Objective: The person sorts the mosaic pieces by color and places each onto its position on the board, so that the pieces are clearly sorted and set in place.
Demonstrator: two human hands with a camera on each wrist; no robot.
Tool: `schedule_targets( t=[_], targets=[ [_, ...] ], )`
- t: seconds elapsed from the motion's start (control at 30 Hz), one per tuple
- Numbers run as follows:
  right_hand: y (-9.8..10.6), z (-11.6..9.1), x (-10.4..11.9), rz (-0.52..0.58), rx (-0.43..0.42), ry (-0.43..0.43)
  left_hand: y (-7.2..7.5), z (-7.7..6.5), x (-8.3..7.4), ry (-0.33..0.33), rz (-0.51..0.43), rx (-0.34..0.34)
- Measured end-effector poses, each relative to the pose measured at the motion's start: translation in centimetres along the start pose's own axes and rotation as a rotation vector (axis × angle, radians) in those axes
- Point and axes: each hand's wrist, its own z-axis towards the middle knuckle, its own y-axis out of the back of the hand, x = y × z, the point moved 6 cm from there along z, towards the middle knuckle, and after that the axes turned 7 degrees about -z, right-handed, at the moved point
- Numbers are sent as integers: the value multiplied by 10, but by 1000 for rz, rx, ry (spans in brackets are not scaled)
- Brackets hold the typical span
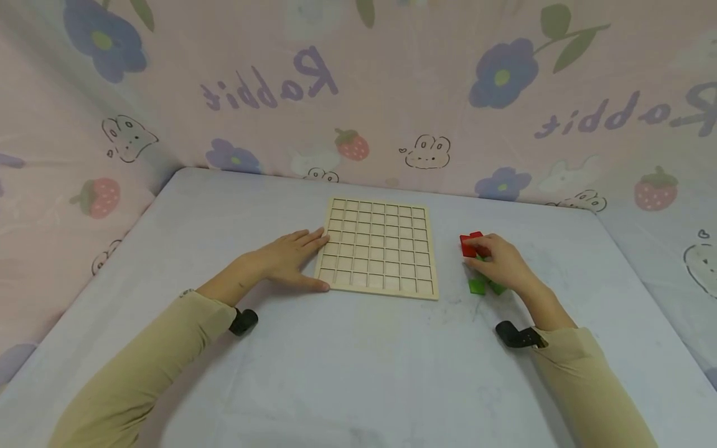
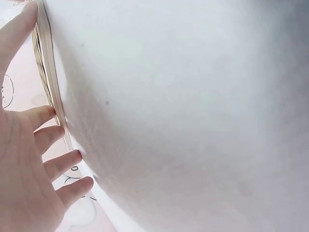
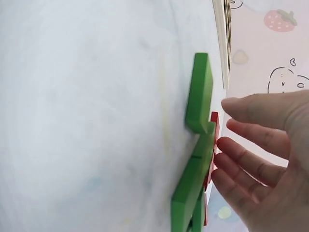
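Observation:
A pale wooden grid board (image 1: 378,249) lies flat on the table, its square cells bare. At its left side my left hand (image 1: 291,258) rests with fingers spread, the fingertips at the left edge and the thumb by the near-left corner. The left wrist view shows the fingers (image 2: 67,164) extended along the board's edge (image 2: 54,77). To the right of the board, my right hand (image 1: 501,261) hovers over a small cluster of red tiles (image 1: 467,246) and green tiles (image 1: 477,286). Its thumb and fingers are apart, close to the tiles and partly hiding them.
A white cloth covers the table (image 1: 347,367). Behind it hangs a pink patterned curtain (image 1: 386,81) with flowers, rabbits and strawberries, which also runs along the left and right sides. Black wrist cameras (image 1: 244,322) sit at both cuffs.

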Motion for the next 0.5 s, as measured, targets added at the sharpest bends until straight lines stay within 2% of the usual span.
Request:
schedule_targets(
  t=[0.2, 0.5],
  targets=[
    [-1, 2, -3, -6, 21, -29, -1, 1, 1, 4, 2, 4],
    [0, 4, -7, 52, 4, 12, 0, 1, 2, 3, -3, 1]
  ],
)
